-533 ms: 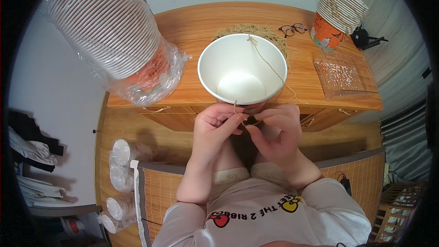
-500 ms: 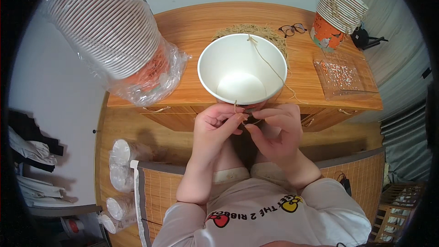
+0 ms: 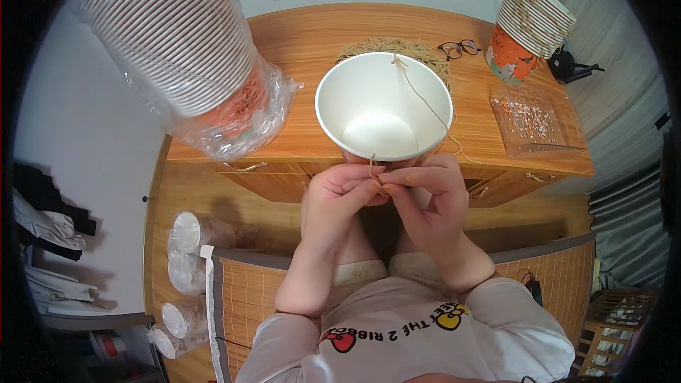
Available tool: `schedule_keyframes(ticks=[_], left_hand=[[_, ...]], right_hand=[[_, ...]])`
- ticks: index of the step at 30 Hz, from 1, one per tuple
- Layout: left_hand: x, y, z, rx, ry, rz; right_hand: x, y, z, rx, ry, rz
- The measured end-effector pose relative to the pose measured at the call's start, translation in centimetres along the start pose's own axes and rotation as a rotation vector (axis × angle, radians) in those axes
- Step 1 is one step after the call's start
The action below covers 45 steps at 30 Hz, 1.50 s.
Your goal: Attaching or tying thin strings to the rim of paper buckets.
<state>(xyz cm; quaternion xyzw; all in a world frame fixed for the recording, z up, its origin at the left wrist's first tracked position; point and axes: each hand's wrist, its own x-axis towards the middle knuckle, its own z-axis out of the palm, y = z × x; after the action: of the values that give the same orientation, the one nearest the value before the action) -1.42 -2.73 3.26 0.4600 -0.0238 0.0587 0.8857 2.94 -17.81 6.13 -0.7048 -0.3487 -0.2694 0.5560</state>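
Observation:
A large white-lined paper bucket [image 3: 379,131] stands at the table's front edge with its mouth up. Tan twine [image 3: 423,99] is knotted at its far rim and trails across the mouth and over the right side. Another short piece passes over the near rim. Just below that near rim, my left hand [image 3: 339,195] pinches the twine between thumb and fingers. My right hand [image 3: 429,191] is closed in a pinch beside it, its fingertips meeting the left ones on the twine. The twine's end is hidden among the fingertips.
Behind the bucket lies a heap of tan twine [image 3: 355,48], with glasses [image 3: 459,48] beside it. A bagged stack of buckets [image 3: 181,42] stands left. At right are a stack with twine [image 3: 528,25] and a clear tray [image 3: 532,124] of small beads. Wrapped white containers [image 3: 186,255] lie on the floor.
My right hand's fingertips have come in to meet the left ones at the twine. The bucket and table appear shifted slightly right in the view.

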Motion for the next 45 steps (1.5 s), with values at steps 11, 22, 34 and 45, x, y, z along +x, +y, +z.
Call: schedule_keyframes(ticks=[11,22,34,45], left_hand=[[-0.1,0.7,1.0,0.13,0.07,0.269],[-0.1,1.3,1.9,0.649,0.205,0.571],[0.6,0.4,1.5,0.275,0.203,0.421],[0.1,0.8,1.7,0.81,0.298,0.683]], right_hand=[[1.4,-0.4,0.5,-0.18,0.003,-0.19],[3.4,-1.2,0.4,-0.318,-0.108,-0.201],[2.6,-0.4,0.1,-0.258,-0.074,-0.225],[3.4,-0.9,0.0,-0.203,-0.188,-0.129]])
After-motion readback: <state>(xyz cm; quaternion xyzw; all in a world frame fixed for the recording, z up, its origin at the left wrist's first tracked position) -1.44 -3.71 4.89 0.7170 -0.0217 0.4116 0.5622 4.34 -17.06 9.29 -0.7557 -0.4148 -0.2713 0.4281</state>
